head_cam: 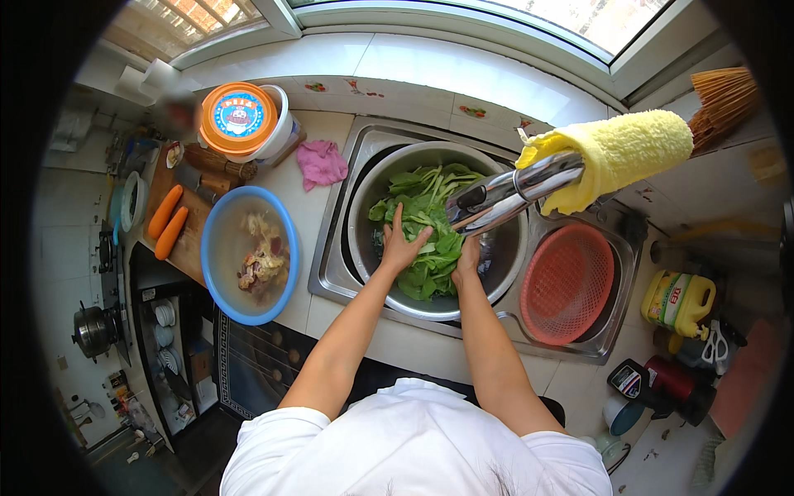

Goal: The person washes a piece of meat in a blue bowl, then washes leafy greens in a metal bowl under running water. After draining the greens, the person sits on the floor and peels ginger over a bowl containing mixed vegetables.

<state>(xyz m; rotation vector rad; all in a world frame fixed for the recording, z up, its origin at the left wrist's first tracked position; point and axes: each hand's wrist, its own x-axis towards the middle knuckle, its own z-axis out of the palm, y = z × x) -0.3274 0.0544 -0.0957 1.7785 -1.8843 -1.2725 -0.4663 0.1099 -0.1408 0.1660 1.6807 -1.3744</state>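
A large round stainless steel basin (367, 273) sits in the bigger sink bowl and holds a heap of leafy greens (428, 273). My left hand (403, 245) lies on the left side of the greens, thumb and fingers spread over the leaves. At the heap's right edge, my right hand (468, 257) touches the leaves, its fingers partly hidden beneath the faucet. The chrome faucet (490, 201) reaches over the basin, with a yellow towel (620, 152) wrapped around its upper part. Whether water is running cannot be seen.
Left of the sink stands a blue-rimmed basin (209, 291) of cloudy water and meat pieces. Beyond it, two carrots (169, 217) and a cleaver (201, 188) lie on a wooden cutting board (192, 245). A red plastic colander (567, 285) occupies the smaller sink bowl. A pink cloth (321, 165) lies nearby.
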